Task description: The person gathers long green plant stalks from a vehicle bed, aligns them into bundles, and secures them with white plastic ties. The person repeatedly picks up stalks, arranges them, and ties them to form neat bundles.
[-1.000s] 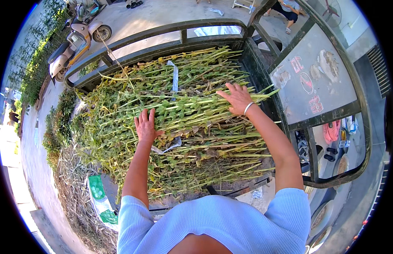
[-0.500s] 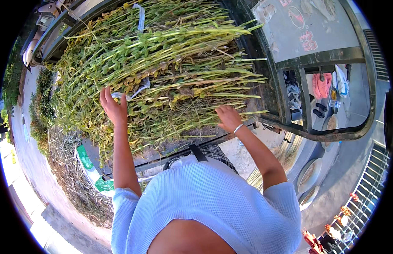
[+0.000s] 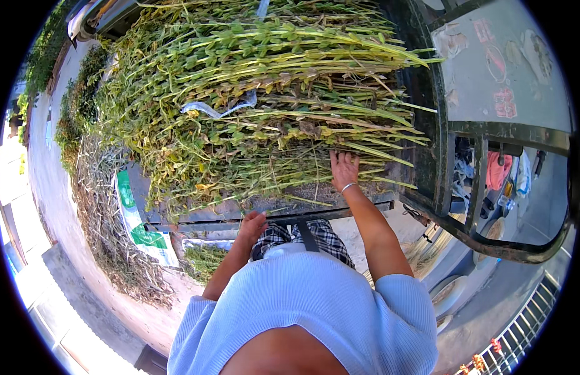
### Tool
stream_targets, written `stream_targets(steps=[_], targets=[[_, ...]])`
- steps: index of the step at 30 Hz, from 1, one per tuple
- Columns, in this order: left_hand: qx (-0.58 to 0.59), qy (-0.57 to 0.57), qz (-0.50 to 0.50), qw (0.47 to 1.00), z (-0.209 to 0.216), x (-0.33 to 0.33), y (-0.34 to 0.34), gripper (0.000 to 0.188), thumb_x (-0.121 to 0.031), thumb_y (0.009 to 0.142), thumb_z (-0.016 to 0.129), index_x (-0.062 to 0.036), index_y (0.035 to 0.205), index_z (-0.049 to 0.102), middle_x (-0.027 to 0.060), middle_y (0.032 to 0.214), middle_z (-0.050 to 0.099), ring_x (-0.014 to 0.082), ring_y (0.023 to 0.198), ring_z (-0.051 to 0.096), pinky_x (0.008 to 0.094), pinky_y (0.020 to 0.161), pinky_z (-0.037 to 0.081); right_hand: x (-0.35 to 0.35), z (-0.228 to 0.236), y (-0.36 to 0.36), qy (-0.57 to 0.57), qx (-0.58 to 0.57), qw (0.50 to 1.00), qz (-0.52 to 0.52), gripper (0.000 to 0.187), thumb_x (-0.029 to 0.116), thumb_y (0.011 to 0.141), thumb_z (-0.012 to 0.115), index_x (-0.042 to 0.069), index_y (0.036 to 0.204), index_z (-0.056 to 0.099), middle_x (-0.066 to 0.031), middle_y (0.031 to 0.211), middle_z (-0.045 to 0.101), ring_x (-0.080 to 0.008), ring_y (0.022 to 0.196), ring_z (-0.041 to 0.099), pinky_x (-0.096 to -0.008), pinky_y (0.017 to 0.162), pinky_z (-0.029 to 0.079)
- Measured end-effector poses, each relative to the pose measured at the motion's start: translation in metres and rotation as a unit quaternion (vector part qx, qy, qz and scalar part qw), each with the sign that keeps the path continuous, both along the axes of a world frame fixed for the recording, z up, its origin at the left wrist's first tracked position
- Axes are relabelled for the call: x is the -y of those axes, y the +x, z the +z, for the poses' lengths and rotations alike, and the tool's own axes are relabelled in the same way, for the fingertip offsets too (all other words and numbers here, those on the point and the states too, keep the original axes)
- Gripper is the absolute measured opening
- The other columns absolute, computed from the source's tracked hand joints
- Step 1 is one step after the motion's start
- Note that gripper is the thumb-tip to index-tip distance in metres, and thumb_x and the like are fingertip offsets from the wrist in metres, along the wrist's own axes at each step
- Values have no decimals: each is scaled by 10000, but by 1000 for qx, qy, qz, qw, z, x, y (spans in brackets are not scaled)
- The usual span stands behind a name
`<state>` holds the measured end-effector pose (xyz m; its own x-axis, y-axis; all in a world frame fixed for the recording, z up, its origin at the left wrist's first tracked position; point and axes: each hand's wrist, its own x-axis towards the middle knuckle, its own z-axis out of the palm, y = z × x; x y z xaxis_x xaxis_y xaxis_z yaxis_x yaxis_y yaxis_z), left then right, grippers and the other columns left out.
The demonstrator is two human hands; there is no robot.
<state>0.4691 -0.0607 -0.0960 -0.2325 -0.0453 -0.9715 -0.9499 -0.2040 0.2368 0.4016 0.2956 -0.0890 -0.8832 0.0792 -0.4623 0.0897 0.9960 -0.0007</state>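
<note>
Cut green and yellowing pod-bearing stalks (image 3: pixel 271 119), which look like sesame, lie in a thick layer across a dark metal cart bed (image 3: pixel 371 209). Their bare stem ends point right. My right hand (image 3: pixel 345 172), with a bracelet at the wrist, rests on the near stems, its fingers stretched out over them. At the bed's near edge, close to my body, my left hand (image 3: pixel 252 226) has its fingers curled together; whatever is in them, if anything, I cannot make out. A pale cloth strip (image 3: pixel 221 111) lies on the stalks beyond both hands.
The cart's metal frame (image 3: pixel 471 219) rises on the right. A green and white sack (image 3: pixel 137 219) hangs at the near left, beside dry stalks (image 3: pixel 102 219) on the ground. More green stalks (image 3: pixel 202 262) lie below the bed. Round trays (image 3: pixel 449 294) stand at the right.
My left hand has come back from above the stalks to the bed's near edge, its fingers now curled. My right hand stays on the near stems. The view has shifted.
</note>
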Motion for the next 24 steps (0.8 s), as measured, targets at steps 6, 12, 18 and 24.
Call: stream_targets(steps=[6, 12, 18, 24], targets=[[-49, 147, 181, 971, -45, -46, -44, 460, -186, 862, 698, -73, 1219, 432, 113, 1224, 493, 252, 1041, 552, 468, 856, 513, 3, -5, 6, 46, 7, 998, 44, 827, 208, 702, 759, 94, 1411, 351, -191, 1244, 445, -385, 1159, 404, -564, 973, 297], [-62, 194, 238, 950, -43, -55, -63, 330, -211, 909, 636, -62, 1153, 473, 95, 1145, 524, 317, 1057, 519, 470, 880, 524, -3, -10, 4, 1, -17, 999, 48, 843, 263, 689, 775, 90, 1398, 351, -179, 1231, 498, -360, 1121, 465, -543, 964, 316], [-88, 199, 228, 949, -2, -60, -82, 309, -269, 908, 634, -66, 1100, 502, 120, 1119, 546, 306, 1044, 560, 472, 846, 540, -20, 17, -18, -63, 45, 994, 72, 711, 233, 624, 761, 99, 1256, 464, -174, 1112, 582, -347, 1064, 532, -519, 888, 391], [-137, 240, 199, 940, 23, -48, -84, 197, -228, 890, 658, -117, 1010, 549, 40, 995, 594, 284, 1015, 603, 442, 841, 541, -25, 78, -50, -130, 135, 980, 70, 579, 240, 599, 738, 84, 1115, 528, -150, 929, 644, -363, 942, 597, -516, 779, 475]])
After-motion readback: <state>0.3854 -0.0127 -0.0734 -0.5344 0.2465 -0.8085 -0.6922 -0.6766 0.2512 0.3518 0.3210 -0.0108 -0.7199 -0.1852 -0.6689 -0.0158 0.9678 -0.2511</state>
